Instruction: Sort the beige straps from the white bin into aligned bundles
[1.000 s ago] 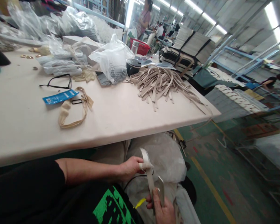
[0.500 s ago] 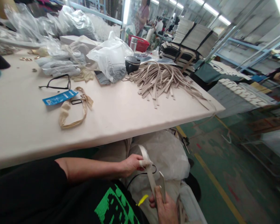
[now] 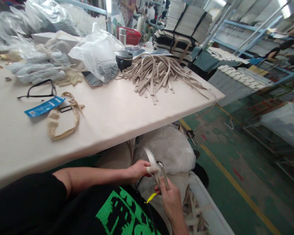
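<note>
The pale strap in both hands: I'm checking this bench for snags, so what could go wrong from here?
The pale strap could slip or twist if the left hand or right hand loosens its grip. The yellow strip beside the right hand might get in its way. Loose ends of the strap pile near the edge of the table might snag.
</note>
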Demonstrator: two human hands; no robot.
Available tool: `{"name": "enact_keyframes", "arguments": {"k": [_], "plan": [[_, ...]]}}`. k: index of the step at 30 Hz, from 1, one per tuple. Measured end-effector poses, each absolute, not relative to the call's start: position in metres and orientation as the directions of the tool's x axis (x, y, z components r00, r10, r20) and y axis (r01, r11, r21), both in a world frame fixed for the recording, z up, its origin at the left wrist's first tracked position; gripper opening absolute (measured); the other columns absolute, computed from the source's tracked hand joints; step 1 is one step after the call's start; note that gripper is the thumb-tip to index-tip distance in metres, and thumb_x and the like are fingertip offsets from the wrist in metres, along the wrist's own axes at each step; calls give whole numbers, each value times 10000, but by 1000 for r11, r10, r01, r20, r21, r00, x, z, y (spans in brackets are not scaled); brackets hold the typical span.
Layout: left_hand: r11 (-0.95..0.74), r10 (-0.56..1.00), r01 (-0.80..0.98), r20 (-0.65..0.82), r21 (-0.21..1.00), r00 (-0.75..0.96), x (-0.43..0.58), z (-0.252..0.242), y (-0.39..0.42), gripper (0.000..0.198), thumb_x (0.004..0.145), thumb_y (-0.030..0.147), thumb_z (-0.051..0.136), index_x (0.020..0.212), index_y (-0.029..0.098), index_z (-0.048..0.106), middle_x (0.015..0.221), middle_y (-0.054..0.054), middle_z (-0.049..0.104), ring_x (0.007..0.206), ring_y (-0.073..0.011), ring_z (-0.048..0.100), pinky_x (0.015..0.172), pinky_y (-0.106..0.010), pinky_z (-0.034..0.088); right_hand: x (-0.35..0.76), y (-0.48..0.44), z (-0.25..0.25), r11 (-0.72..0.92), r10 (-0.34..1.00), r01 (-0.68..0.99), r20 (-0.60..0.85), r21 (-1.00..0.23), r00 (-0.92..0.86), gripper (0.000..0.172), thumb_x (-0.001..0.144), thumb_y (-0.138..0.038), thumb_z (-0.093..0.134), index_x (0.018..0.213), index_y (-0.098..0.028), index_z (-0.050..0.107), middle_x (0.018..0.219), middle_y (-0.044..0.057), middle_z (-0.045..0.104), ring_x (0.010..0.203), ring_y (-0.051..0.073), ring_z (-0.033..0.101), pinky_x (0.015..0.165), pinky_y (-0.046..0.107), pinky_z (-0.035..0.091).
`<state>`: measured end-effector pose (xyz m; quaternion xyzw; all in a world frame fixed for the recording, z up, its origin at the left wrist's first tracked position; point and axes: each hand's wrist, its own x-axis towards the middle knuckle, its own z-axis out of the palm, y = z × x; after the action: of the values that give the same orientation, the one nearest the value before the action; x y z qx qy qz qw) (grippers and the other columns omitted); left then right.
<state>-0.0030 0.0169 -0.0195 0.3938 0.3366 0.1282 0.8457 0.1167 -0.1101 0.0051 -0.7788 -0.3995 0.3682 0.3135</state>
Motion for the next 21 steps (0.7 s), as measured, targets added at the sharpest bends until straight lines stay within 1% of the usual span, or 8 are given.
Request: {"name": "enact_keyframes", "arguments": {"k": [5, 8, 10, 12, 14, 15, 17, 21], "plan": [[672, 478, 9, -443, 740, 758, -2, -22, 13, 448, 602, 507, 790, 721, 87, 689, 701, -40, 621, 680, -132, 508, 662, -253, 364, 126, -100, -1, -467, 806, 238, -298, -852, 512, 550, 849, -659, 446, 862, -158, 675, 736, 74, 710, 628, 197, 649, 615, 258, 504], [817, 347, 37, -542, 575, 765, -6, -19, 24, 490, 584, 492, 820, 840, 95, 691, 769, -63, 644, 685, -136, 562, 670, -253, 401, 145, -105, -9, -456, 693, 120, -266, -882, 670, 544, 830, -642, 504, 931, -142, 692, 824, 88, 726, 571, 168, 615, 616, 270, 523], [879, 196, 114, -569, 463, 799, -9, -15, 27, 512, 597, 493, 821, 903, 104, 688, 789, -66, 650, 680, -137, 592, 672, -253, 427, 151, -107, -14, -421, 684, 84, -255, -903, 684, 524, 824, -598, 553, 1001, -125, 692, 901, 105, 727, 543, 149, 589, 579, 274, 527], [893, 89, 179, -552, 412, 829, -12, -10, 25, 501, 610, 491, 818, 893, 98, 688, 780, -66, 651, 669, -136, 608, 669, -250, 445, 149, -103, -17, -330, 776, 85, -219, -940, 592, 456, 809, -522, 612, 1058, -148, 693, 1100, 125, 693, 719, 189, 650, 619, 282, 543], [888, 19, 226, -523, 400, 852, -13, -5, 20, 477, 630, 487, 808, 868, 92, 686, 759, -68, 652, 654, -141, 619, 666, -253, 460, 140, -96, -19, -198, 881, 93, -135, -976, 454, 364, 782, -430, 665, 1058, -196, 707, 1258, 105, 625, 1006, 243, 634, 786, 317, 542], [880, -12, 248, -505, 404, 863, -13, -3, 17, 465, 646, 486, 798, 864, 91, 686, 752, -71, 654, 650, -145, 623, 666, -256, 465, 136, -91, -20, -138, 911, 91, -90, -986, 402, 321, 773, -394, 674, 1033, -209, 719, 1271, 95, 620, 1092, 253, 602, 878, 340, 514], [858, -61, 289, -475, 425, 878, -13, -1, 12, 448, 678, 483, 776, 886, 96, 689, 753, -72, 663, 642, -144, 624, 662, -257, 471, 129, -85, -23, -76, 933, 79, -43, -994, 358, 257, 761, -362, 677, 961, -214, 740, 1190, 92, 670, 1106, 255, 602, 969, 371, 464], [820, -164, 383, -466, 425, 869, -14, -16, 6, 582, 720, 639, 667, 896, 85, 688, 815, -103, 684, 672, -150, 636, 652, -243, 475, 128, -88, -20, -156, 896, 55, -117, -986, 429, 279, 769, -430, 657, 889, -193, 740, 949, 97, 740, 866, 245, 679, 814, 356, 536]]}}
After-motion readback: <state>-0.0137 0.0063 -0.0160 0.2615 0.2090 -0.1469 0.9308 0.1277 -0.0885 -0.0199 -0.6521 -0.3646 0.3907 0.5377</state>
